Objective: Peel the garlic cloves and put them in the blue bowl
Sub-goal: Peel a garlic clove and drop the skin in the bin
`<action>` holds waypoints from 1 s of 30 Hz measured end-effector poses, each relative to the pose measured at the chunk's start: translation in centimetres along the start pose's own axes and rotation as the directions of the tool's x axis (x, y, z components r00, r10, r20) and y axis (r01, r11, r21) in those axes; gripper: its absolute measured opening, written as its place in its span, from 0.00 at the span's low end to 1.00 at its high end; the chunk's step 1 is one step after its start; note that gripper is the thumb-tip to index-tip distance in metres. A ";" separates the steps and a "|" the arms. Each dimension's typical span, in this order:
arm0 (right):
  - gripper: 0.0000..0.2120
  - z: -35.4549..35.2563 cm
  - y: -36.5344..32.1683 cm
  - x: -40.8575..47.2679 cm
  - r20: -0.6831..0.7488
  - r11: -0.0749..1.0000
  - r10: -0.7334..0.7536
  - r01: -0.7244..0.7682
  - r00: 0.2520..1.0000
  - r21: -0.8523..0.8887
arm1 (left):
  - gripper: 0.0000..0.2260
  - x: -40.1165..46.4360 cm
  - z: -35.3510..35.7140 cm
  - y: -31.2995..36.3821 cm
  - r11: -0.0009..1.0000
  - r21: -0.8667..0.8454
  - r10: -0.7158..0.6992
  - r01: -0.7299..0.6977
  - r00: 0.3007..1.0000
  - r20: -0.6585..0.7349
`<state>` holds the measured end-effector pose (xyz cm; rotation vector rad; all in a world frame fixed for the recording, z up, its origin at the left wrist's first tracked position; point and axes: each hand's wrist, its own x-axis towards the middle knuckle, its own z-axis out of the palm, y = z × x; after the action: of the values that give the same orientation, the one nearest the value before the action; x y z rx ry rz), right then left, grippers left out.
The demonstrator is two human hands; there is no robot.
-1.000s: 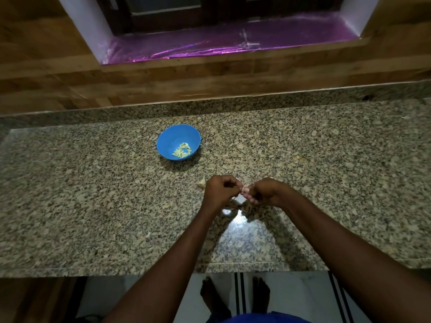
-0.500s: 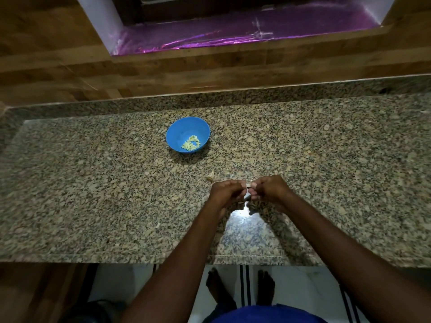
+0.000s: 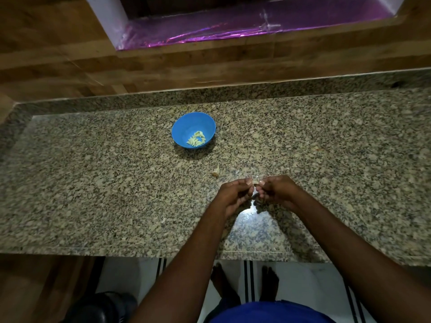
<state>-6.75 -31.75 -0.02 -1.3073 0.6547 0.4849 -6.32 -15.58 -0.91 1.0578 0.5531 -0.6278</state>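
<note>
Pinching one garlic clove together, left hand and right hand meet fingertip-to-fingertip.

The person's two arms are bare, with no sleeves, rings or watch to see. A bright blue piece of clothing shows at the bottom. Both feet are bare, with no shoes.

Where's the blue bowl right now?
In the head view, the blue bowl sits on the granite counter, beyond and left of both hands, peeled cloves inside.
</note>
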 end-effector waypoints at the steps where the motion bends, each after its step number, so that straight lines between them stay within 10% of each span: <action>1: 0.06 -0.1 0.0 0.1 0.004 1.000 0.009 -0.009 1.000 0.010 | 0.05 0.1 -0.1 0.0 1.000 0.006 0.002 -0.002 1.000 -0.005; 17: 0.11 0.6 1.4 0.5 -0.169 0.928 -0.316 0.268 0.934 -0.258 | 0.02 0.6 1.1 -0.3 0.859 0.478 0.256 -0.183 0.962 -0.092; 30: 0.07 0.2 0.6 1.0 -0.089 0.992 -0.033 0.043 0.995 0.115 | 0.03 -0.2 1.2 -0.5 0.888 0.444 0.185 -0.121 0.977 -0.103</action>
<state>-6.43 -31.43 -1.12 -1.2331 0.7192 0.3549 -6.68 -16.87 -0.64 1.5659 0.4551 -0.5496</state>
